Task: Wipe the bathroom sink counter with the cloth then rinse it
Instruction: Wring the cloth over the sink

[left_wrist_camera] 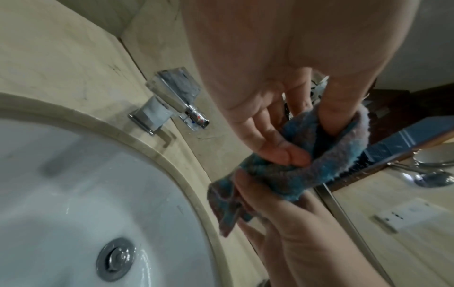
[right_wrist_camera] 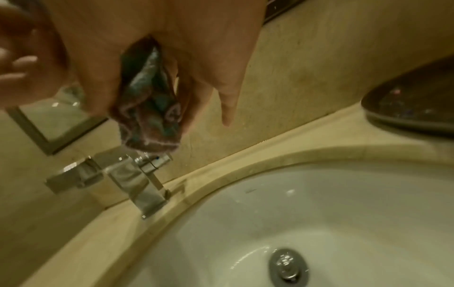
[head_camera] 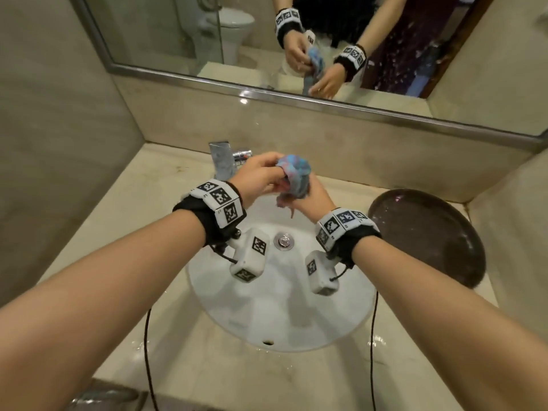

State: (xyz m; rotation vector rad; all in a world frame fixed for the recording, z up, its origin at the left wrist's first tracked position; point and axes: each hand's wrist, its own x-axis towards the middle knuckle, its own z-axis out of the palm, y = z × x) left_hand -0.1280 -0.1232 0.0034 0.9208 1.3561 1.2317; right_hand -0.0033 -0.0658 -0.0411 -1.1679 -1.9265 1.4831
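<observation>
A blue and pink cloth [head_camera: 295, 176] is bunched into a twisted roll above the back of the white sink basin [head_camera: 281, 315]. My left hand [head_camera: 261, 176] pinches its upper end, thumb and fingers curled on the fabric [left_wrist_camera: 326, 155]. My right hand [head_camera: 308, 197] grips the lower part, with the cloth [right_wrist_camera: 150, 116] squeezed in its palm and one finger [right_wrist_camera: 229, 108] pointing out straight. The chrome tap [head_camera: 225, 161] stands just left of the hands; no water runs from it. The beige counter [head_camera: 142, 232] surrounds the basin.
A dark round tray [head_camera: 427, 235] lies on the counter at the right. The mirror [head_camera: 267, 40] runs along the back wall above a beige splashback. The drain plug [head_camera: 284, 240] sits in the basin's middle. Two black cables hang over the front edge.
</observation>
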